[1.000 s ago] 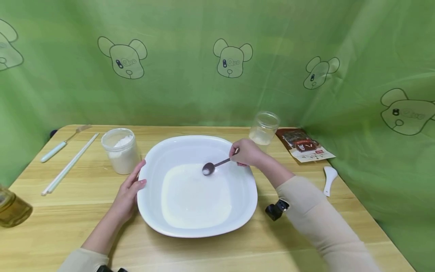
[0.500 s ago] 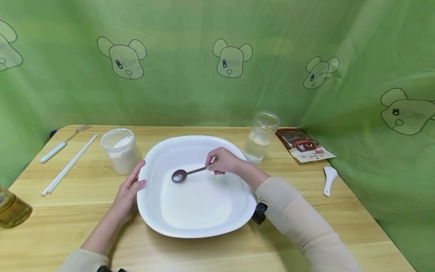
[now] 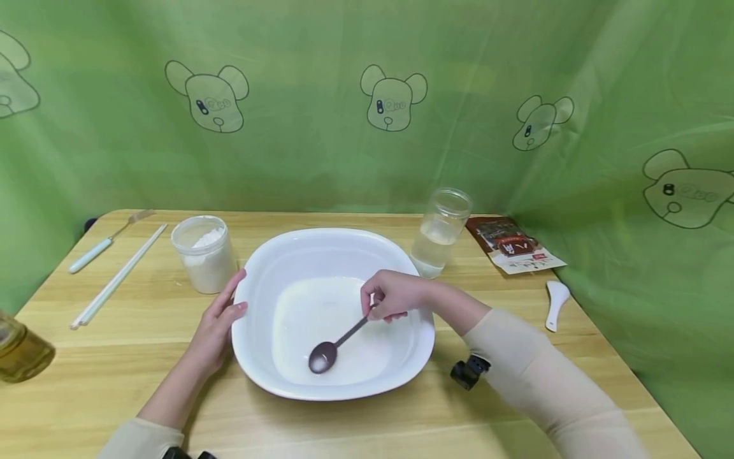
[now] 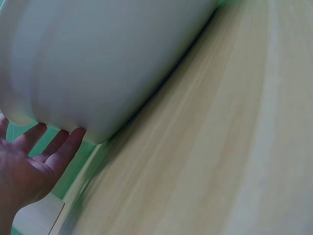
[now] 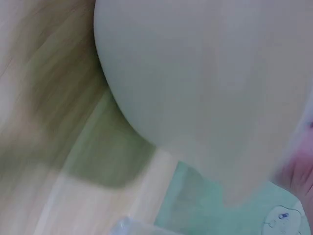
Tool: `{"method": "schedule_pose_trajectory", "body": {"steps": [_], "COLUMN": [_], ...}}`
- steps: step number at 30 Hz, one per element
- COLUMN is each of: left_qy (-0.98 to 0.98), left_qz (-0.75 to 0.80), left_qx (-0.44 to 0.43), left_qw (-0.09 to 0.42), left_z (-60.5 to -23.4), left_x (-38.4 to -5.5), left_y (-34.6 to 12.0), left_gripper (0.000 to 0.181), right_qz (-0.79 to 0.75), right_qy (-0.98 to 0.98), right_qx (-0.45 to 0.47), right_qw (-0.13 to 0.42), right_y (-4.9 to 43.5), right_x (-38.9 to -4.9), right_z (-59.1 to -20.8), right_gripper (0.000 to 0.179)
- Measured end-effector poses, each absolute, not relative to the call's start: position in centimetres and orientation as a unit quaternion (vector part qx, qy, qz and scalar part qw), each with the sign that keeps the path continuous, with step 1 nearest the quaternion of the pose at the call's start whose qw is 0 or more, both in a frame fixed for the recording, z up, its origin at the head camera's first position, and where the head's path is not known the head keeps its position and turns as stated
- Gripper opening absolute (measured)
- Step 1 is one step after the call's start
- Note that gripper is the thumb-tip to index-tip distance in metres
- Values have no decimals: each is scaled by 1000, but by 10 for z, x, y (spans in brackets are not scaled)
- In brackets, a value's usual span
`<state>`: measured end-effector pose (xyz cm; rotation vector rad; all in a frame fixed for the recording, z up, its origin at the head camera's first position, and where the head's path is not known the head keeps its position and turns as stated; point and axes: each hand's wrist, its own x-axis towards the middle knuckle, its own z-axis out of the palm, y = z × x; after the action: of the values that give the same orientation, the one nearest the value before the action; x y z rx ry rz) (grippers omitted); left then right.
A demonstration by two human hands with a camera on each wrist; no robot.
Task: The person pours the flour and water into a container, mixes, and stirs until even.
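A large white basin (image 3: 255,357) stands on the wooden table with shallow whitish liquid (image 3: 304,319) in its bottom. At its left side my left hand (image 3: 213,331) rests against the rim, fingers spread; the left wrist view shows fingertips (image 4: 78,133) touching the outer wall. Over the basin my right hand (image 3: 395,294) pinches the handle of a dark brown spoon (image 3: 323,357). The spoon slants down to the near left, its bowl at the liquid. In the right wrist view the basin's wall (image 5: 195,88) hides most of that hand.
Left of the basin stands a jar of white powder (image 3: 206,261), beyond it chopsticks (image 3: 120,274) and a blue-handled brush (image 3: 94,254). A jar of amber liquid (image 3: 23,354) sits far left. Rightward are a clear jar (image 3: 436,245), a packet (image 3: 510,245) and a white spoon (image 3: 555,303).
My right hand has swept the spoon left across the basin, then back toward me, its handle now more steeply slanted. The left hand and the basin stay put.
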<state>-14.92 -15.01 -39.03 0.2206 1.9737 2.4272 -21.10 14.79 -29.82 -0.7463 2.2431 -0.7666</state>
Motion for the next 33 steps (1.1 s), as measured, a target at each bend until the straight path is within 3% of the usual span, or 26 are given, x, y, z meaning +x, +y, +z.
{"method": "schedule_pose_trajectory", "body": {"steps": [6, 11, 16, 21, 28, 33], "left_qy": [629, 632, 628, 626, 631, 632], "left_qz": [774, 773, 775, 777, 773, 772], "left_qx": [68, 65, 70, 73, 69, 68], "left_qw": [5, 6, 4, 6, 5, 7], "left_z": [-389, -388, -389, -389, -388, -389], "left_x": [-149, -149, -149, -150, -150, -149], "left_y": [-150, -151, -151, -150, -150, -150], "left_gripper": [51, 51, 52, 52, 52, 52], "right_qz": [-251, -227, -224, -242, -295, -320], "right_qy": [877, 907, 933, 943, 930, 908], "right_qx": [-295, -278, -239, -193, -172, -210], "right_qw": [286, 218, 151, 117, 134, 171], "right_y": [172, 184, 184, 175, 146, 128], "right_x": [-207, -215, -231, -244, -250, -245], "right_z": [-282, -273, -277, -287, -302, -317], "right_gripper": [9, 9, 7, 5, 2, 3]}}
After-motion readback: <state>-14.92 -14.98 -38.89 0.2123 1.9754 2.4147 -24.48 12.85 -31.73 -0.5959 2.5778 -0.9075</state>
